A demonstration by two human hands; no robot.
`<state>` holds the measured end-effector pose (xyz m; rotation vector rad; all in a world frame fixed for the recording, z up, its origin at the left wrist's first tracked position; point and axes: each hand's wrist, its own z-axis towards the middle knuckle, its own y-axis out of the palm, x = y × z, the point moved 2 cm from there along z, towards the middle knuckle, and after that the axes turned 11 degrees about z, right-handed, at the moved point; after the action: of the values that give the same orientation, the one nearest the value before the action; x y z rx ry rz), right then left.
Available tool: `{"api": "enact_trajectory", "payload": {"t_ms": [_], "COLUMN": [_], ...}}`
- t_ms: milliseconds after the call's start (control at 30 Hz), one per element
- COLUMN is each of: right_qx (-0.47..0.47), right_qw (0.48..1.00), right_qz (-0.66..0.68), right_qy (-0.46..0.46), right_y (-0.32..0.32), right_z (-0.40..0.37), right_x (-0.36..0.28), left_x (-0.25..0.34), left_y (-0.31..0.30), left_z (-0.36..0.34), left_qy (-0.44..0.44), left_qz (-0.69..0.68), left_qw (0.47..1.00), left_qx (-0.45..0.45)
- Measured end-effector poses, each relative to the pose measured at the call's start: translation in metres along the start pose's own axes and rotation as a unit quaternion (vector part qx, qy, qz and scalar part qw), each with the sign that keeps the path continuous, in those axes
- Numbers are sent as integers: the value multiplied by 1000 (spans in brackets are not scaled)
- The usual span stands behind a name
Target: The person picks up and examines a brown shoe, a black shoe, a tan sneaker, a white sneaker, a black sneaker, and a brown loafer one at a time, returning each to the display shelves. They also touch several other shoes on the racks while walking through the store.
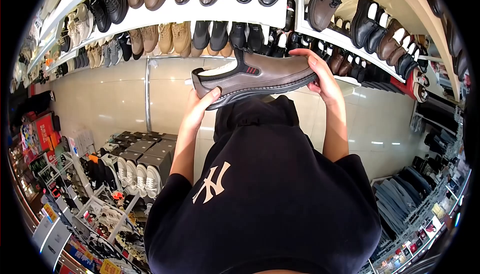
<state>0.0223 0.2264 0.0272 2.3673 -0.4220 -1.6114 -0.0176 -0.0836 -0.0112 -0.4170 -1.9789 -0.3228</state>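
Note:
A brown slip-on shoe with a black sole and a dark elastic panel with red marks is held up lengthwise in front of me, its toe to the right. My left hand grips it at the heel, thumb on the side near the sole; its other fingers are hidden behind the shoe. My right hand is closed round the toe, with fingers on top and at the sole's edge. A pale insole shows in the shoe's opening.
White shelves with rows of shoes run across the front. A wooden-edged shelf unit holds more shoes at right. Stacked dark shoe boxes and white sneakers stand at left. Folded jeans lie at lower right, beyond the tiled floor.

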Motion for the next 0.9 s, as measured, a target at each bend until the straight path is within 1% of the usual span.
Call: {"api": "enact_trajectory", "payload": {"t_ms": [33, 67, 133, 300, 367, 400, 433, 467, 500, 533, 567, 633, 667, 700, 767, 800, 833, 900], "right_qx": [0, 8, 9, 32, 45, 43, 39, 64, 65, 81, 102, 116, 105, 106, 126, 144, 130, 109], "right_qw": [1000, 1000, 997, 998, 997, 999, 999, 998, 998, 996, 993, 992, 994, 991, 985, 983, 984, 987], "right_qz": [-2, 23, 74, 60, 62, 33, 6, 12, 13, 36, 56, 38, 6, -37, -87, -85, -84, -77], "right_qy": [5, 2, 6, -8, -8, -3, 1, 4, -6, -3, 2, 11, 33, 69, 83, 70, 84, 84], "right_y": [4, 8, 12, 21, 26, 20, 15, 13, 16, 19, 18, 12, 7, -2, -7, -11, -15, -23], "right_z": [0, -2, -5, -15, -21, -23, -25, -27, -27, -30, -35, -39, -42, -44, -51, -54, -57, -62], "right_x": [1, 2, 8, 22, 26, 30, 37, 44, 48, 51, 55, 65, 68, 74, 73, 73, 71, 63], "left_x": [1, -1, -1, -8, -18, -21, -22, -18, -12, -14, -10, -16, -19, -6, -2, -2, 1, 4], "left_y": [-1, -3, -8, -19, -20, -21, -22, -21, -21, -21, -20, -20, -19, -12, -5, -2, 2, 10], "left_z": [-1, -1, -2, 2, 3, 2, 2, -2, -5, -6, -7, -5, -4, -5, -5, -3, -3, 2], "left_qy": [28, 24, 50, 39, 84, 67, 64, 67, 77, 107, 104, 71, 77, 99, 131, 120, 129, 123], "left_qz": [-6, -11, -19, -29, -13, -12, 1, 12, 26, 43, 38, 52, 58, 90, 158, 166, 163, 147], "left_qw": [999, 1000, 999, 998, 995, 995, 993, 994, 994, 992, 992, 993, 992, 987, 974, 974, 973, 975], "left_qx": [14, 14, 7, -29, -45, -80, -96, -85, -75, -52, -52, -80, -79, -91, -93, -99, -102, -110]}}
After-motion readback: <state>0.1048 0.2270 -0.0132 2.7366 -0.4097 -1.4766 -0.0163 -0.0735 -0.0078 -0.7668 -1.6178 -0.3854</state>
